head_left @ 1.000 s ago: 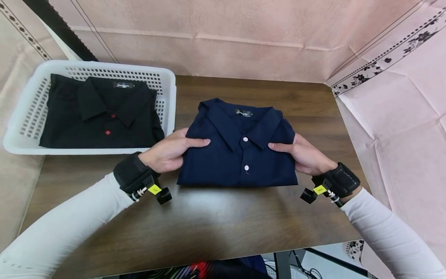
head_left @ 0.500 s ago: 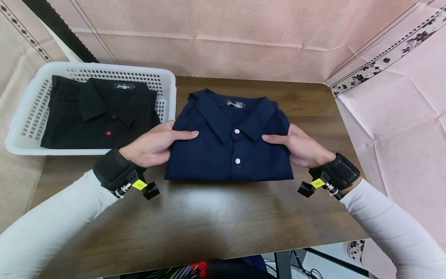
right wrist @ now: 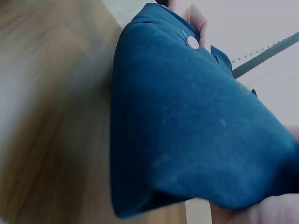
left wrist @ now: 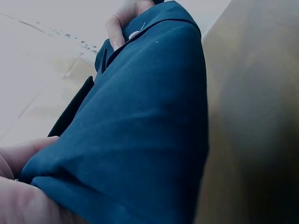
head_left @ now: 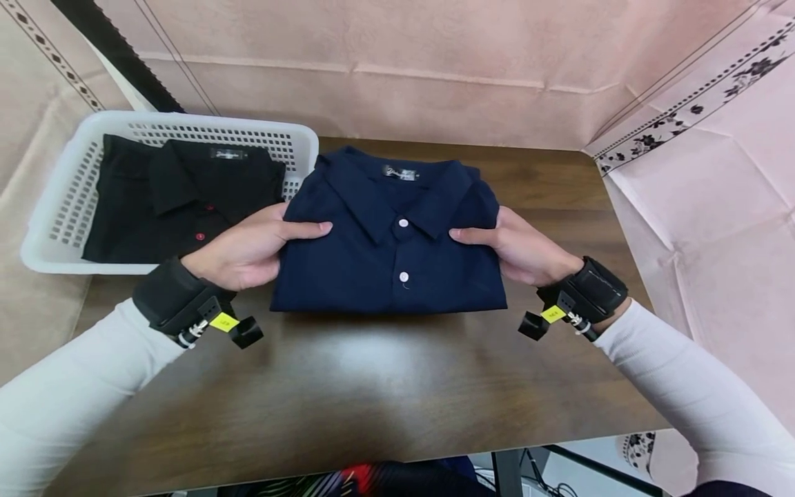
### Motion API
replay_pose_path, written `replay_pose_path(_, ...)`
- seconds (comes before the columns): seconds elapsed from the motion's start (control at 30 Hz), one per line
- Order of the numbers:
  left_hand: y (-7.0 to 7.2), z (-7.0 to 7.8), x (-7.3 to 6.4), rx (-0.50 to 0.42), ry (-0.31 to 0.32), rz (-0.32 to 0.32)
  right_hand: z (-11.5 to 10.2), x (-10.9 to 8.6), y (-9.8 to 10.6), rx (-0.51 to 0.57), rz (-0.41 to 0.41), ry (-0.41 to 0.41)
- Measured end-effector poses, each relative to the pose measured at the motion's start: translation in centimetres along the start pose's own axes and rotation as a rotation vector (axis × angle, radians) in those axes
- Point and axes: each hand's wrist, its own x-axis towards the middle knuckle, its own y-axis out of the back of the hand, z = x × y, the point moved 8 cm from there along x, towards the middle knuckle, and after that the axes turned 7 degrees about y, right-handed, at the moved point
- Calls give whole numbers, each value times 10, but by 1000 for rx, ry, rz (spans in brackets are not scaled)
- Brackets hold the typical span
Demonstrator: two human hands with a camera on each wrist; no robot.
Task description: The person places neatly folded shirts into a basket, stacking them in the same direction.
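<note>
A folded navy shirt (head_left: 366, 269) with white buttons and its collar at the far side hangs level over the table, held between both hands. My left hand (head_left: 242, 248) grips its left side, thumb on top and fingers hidden underneath. At the opposite side my right hand (head_left: 522, 248) pinches the shirt the same way. Both wrist views show the folded cloth (left wrist: 140, 116) spanning from one hand to the other, with wood below it. Behind my left hand, a folded black shirt (head_left: 136, 200) with red buttons lies in a white plastic basket (head_left: 56, 221).
The brown wooden table (head_left: 373, 386) extends beneath the shirt, its front edge near my body. A pink cloth backdrop (head_left: 422, 76) encloses the back and sides. Cables (head_left: 546, 483) and a metal table leg show below the front edge.
Both hands have carried the navy shirt leftward and slightly away from me. Its left side now overlaps the basket's right edge in the head view.
</note>
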Motion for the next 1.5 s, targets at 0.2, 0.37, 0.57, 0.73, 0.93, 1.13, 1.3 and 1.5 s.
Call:
replay_pose_path(0.2, 13, 7, -9, -9, 1, 39, -5, 17, -10, 17, -24, 3)
replay_pose_path(0.37, 25, 11, -18, -14, 29, 70, -10, 32, -21, 14, -59, 31)
replay_pose_path(0.57, 39, 15, -27, 1, 33, 109, -16, 46, -33, 8, -99, 58)
replay_pose_path(0.73, 45, 17, -33, 11, 41, 116, -18, 52, -39, 0, -97, 49)
replay_pose_path(0.93, 55, 22, -41, -7, 34, 140, -22, 60, -50, -7, -113, 59)
replay_pose_path(1.13, 71, 29, -48, -26, 20, 130, -27, 75, -63, 0, -151, 90)
replay_pose_path(1.3, 87, 33, -50, -34, 15, 139, -29, 90, -72, -11, -166, 94)
replay_pose_path(1.5, 103, 40, -57, -52, -5, 136, -32, 106, -82, -13, -184, 102)
